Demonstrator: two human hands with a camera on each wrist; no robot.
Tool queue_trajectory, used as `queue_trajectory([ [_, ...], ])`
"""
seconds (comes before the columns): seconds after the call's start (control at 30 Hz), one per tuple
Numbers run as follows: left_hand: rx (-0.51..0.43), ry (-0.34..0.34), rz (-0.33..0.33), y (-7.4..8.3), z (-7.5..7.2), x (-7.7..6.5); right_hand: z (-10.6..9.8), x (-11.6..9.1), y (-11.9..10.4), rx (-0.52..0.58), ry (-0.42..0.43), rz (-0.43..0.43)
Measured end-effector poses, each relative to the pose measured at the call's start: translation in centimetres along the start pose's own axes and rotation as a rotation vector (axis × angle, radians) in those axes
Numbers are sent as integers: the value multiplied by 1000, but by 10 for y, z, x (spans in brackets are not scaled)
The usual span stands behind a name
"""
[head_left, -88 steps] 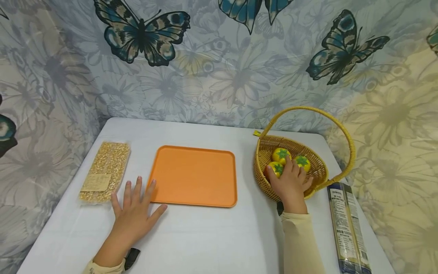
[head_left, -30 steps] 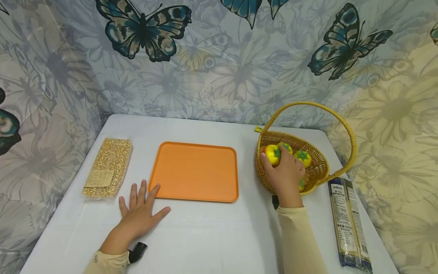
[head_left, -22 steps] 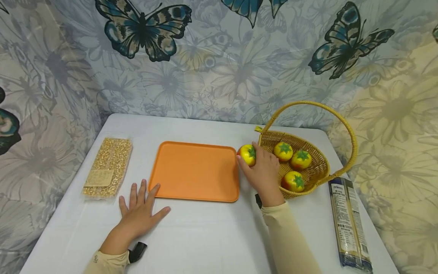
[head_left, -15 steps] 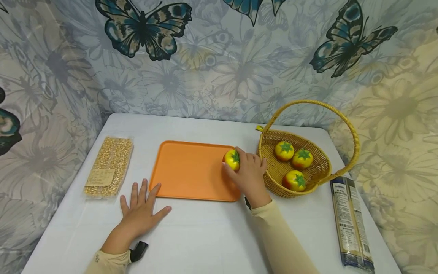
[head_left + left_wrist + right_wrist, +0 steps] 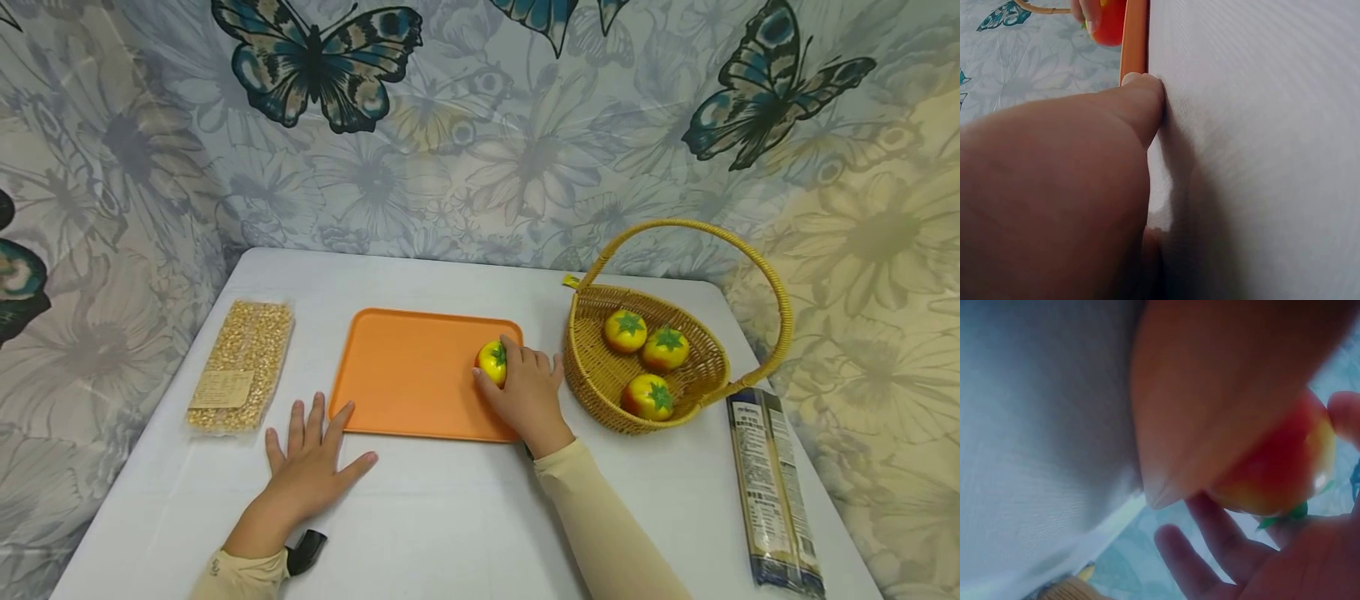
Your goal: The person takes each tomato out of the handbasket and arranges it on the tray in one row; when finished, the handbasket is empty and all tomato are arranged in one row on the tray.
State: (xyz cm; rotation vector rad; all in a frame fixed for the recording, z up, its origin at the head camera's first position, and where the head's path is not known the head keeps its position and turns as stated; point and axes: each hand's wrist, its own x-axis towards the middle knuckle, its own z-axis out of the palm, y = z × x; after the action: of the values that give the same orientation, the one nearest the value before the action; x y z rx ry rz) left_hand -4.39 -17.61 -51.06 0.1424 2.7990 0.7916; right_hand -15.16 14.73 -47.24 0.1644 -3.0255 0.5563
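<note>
Of the two hands, the right hand (image 5: 528, 393) holds a yellow and red fruit (image 5: 491, 362) between thumb and fingers, parted only as far as the fruit's own width, with the little finger standing off to the side. The left hand (image 5: 306, 477) holds nothing; its fingers are spread wide, and the index fingertip is at the near left corner of the tray (image 5: 405, 375).

The held fruit is over the right part of the tray, inside the rim; I cannot tell whether its underside touches the tray. Right of the tray, the basket (image 5: 588, 392) has three other fruits (image 5: 647, 397) in it, and left of the tray lies a bag of grains (image 5: 243, 358).

To do this step well, I would keep the fruit low and let its underside meet the tray before loosening any finger, since something so round may roll. Easing thumb and fingers apart evenly, then drawing the hand straight up, should leave it steady. The left hand seems well placed to stop the tray sliding, provided it does not press hard enough on that corner to tip it
</note>
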Motion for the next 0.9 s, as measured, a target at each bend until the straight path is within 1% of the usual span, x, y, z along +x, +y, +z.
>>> queue_trajectory([
  [0.2, -14, 11, 8, 3, -2, -2, 2, 0, 2, 88, -34, -7],
  [0.3, -13, 23, 14, 2, -1, -2, 2, 0, 2, 126, -53, 0],
  [0.4, -18, 23, 16, 3, -2, -2, -2, 0, 2, 149, -76, 13],
  [0.47, -15, 9, 10, 4, -1, -1, -9, -1, 4, 162, -85, 21],
  [0.57, -11, -9, 0, 5, -1, 1, -28, -2, 6, 176, -71, 26],
  [0.7, -5, -32, -10, 6, -3, 1, -66, 1, 17, 209, -34, 52],
  [0.77, -4, -37, -11, 6, -3, 1, -87, 3, 26, 217, -16, 71],
  [0.9, 1, -48, -15, 4, -2, 1, -126, 11, 52, 196, 4, 112],
])
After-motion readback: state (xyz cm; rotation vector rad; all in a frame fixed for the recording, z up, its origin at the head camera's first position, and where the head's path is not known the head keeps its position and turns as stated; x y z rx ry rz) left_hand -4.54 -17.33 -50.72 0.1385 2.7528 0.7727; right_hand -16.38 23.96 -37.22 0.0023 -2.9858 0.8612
